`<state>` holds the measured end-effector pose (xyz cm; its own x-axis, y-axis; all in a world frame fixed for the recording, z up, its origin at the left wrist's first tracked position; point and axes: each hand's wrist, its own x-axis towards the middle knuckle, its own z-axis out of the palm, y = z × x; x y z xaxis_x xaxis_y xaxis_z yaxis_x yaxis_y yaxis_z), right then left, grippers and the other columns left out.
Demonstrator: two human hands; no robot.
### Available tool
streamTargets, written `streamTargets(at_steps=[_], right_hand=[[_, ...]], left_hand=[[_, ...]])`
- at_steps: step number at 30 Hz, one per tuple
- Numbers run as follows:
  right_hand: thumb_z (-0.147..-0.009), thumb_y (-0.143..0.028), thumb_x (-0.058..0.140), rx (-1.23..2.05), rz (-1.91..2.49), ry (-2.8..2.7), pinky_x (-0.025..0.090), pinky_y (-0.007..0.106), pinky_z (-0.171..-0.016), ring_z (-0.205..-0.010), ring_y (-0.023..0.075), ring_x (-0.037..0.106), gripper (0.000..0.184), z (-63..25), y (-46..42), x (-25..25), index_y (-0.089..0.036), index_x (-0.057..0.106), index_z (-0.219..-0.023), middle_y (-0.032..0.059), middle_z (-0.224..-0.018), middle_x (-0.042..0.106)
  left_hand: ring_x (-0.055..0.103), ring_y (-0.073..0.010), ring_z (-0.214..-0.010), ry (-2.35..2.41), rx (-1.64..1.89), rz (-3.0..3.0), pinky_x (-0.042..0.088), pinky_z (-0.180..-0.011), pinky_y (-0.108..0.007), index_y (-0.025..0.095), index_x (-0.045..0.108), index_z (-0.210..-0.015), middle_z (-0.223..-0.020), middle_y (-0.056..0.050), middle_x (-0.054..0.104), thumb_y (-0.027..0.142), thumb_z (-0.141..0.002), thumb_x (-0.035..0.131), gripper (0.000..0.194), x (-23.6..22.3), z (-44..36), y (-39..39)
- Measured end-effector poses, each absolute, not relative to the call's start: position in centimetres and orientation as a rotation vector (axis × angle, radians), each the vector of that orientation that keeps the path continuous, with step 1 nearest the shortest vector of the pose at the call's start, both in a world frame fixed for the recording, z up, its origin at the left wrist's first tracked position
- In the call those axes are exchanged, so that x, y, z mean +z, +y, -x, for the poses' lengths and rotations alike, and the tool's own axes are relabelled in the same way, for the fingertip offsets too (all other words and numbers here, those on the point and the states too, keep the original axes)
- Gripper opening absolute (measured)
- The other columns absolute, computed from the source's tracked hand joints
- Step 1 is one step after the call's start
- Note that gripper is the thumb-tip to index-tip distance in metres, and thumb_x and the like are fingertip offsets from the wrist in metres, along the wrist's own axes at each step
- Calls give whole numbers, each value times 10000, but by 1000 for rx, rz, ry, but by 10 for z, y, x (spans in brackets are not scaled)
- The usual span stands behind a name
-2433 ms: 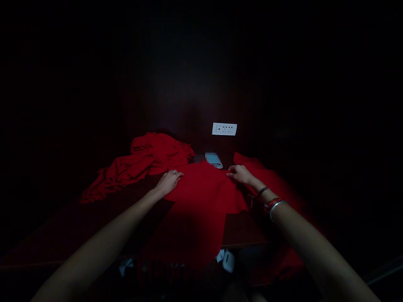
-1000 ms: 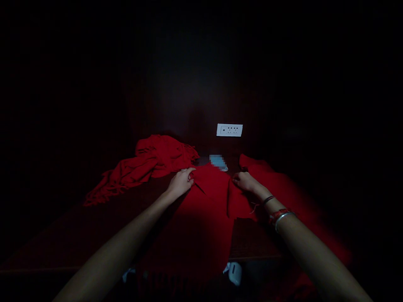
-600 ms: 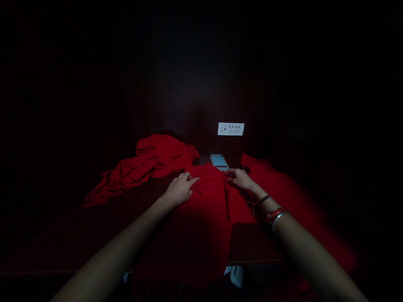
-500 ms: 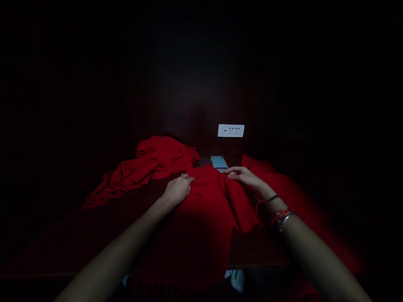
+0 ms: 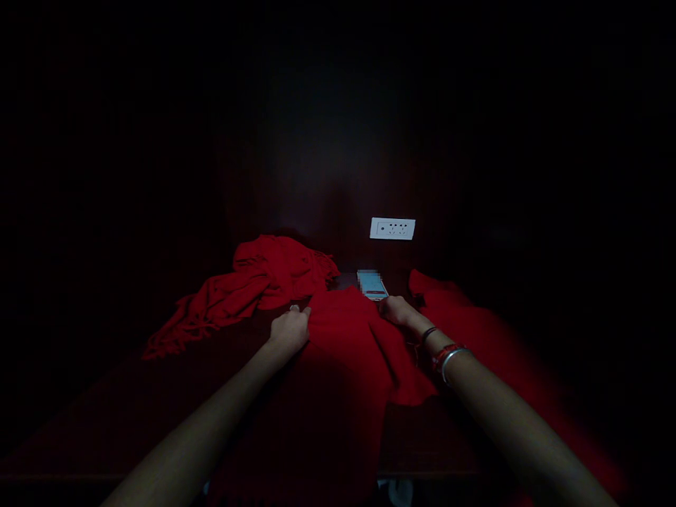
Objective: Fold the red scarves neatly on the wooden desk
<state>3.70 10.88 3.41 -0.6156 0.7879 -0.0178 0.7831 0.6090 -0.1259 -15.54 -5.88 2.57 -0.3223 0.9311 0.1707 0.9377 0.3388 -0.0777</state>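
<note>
Red woven cloth across most of my feed. Far left: a bunched, fringed scarf, well clear of both hands. Next, left hand: fingers curled in tight, looks pinched on the left edge of the middle red cloth. That cloth lies flat between the hands, long axis running from the far side of the table straight toward me and over the front edge; neither hand is clearly nearer, left on its left edge, right by its far right corner. Phone, screen partly pixelated, sits just beyond that corner. Right hand: fingers curled, tips hidden, can't tell if I've got fabric there; a flap slants down below it. Far right: another red cloth, fading into shadow. Surface: dark table. Room: near black, dim wall behind, white socket plate above the phone.
</note>
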Motion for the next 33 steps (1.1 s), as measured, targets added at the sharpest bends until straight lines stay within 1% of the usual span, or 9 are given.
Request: streamTargets(at_steps=[7, 13, 16, 18, 22, 25, 29, 31, 33], right_hand=[[-652, -114, 474, 152, 1388, -2747, 378, 194, -574, -779, 185, 575, 250, -44, 105, 50, -103, 623, -852, 128, -861, 619], [-684, -82, 420, 243, 1203, -2644, 374, 151, -625, -785, 125, 565, 271, -64, 94, 72, -147, 625, -848, 51, -842, 633], [-681, -83, 433, 219, 1192, -2739, 378, 180, -656, -795, 154, 566, 249, -64, 86, 72, -148, 634, -813, 66, -837, 633], [-748, -168, 399, 240, 1154, -2715, 382, 202, -676, -816, 166, 561, 245, -60, 81, 69, -145, 621, -847, 80, -858, 626], [-760, -399, 411, 403, 987, -2591, 379, 216, -746, -922, 165, 518, 433, -51, 72, 57, -144, 465, -1106, 88, -1042, 554], [-668, -335, 555, 392, 1106, -2622, 372, 230, -765, -958, 189, 498, 565, -46, 70, 44, -135, 389, -1170, 105, -1092, 519], [-679, -239, 542, 391, 1212, -2652, 367, 218, -756, -920, 184, 521, 426, -43, 72, 33, -138, 476, -1088, 94, -1021, 563], [-710, -282, 510, 409, 1198, -2629, 363, 209, -762, -939, 177, 511, 393, -43, 75, 31, -134, 491, -1073, 94, -1042, 553], [-711, -299, 512, 432, 1198, -2608, 366, 198, -752, -940, 170, 509, 387, -41, 79, 31, -130, 505, -1059, 91, -1046, 551]], left_hand=[[522, -180, -831, -2349, -347, 1807, 400, -697, -278, 175, 498, -916, -903, -71, 527, 287, -796, 331, 234, 14, 162, -48], [521, -161, -852, -2373, -714, 1649, 374, -743, -233, 145, 472, -891, -870, -78, 560, 174, -788, 357, 157, 6, 182, -34], [546, -178, -796, -2502, -654, 1608, 395, -686, -258, 153, 451, -922, -865, -90, 555, 149, -773, 356, 177, -2, 187, -32], [552, -174, -790, -2533, -638, 1624, 396, -678, -260, 173, 430, -961, -890, -84, 546, 128, -765, 348, 218, -5, 189, -31], [524, -158, -869, -2478, -657, 1662, 381, -724, -241, 190, 378, -1052, -961, -73, 517, 129, -774, 340, 287, 2, 182, -32], [491, -186, -911, -2376, -545, 1603, 376, -741, -266, 173, 376, -1074, -1011, -98, 469, 214, -788, 353, 290, 20, 166, -43], [499, -213, -874, -2439, -319, 1649, 383, -720, -301, 170, 474, -935, -947, -100, 488, 397, -784, 348, 301, 37, 141, -74], [519, -223, -825, -2539, -175, 1789, 394, -671, -303, 174, 485, -930, -930, -102, 506, 477, -706, 445, 379, 33, 136, -90], [528, -219, -799, -2554, -129, 1938, 389, -637, -284, 181, 482, -942, -916, -92, 523, 443, -633, 545, 410, 24, 137, -100]])
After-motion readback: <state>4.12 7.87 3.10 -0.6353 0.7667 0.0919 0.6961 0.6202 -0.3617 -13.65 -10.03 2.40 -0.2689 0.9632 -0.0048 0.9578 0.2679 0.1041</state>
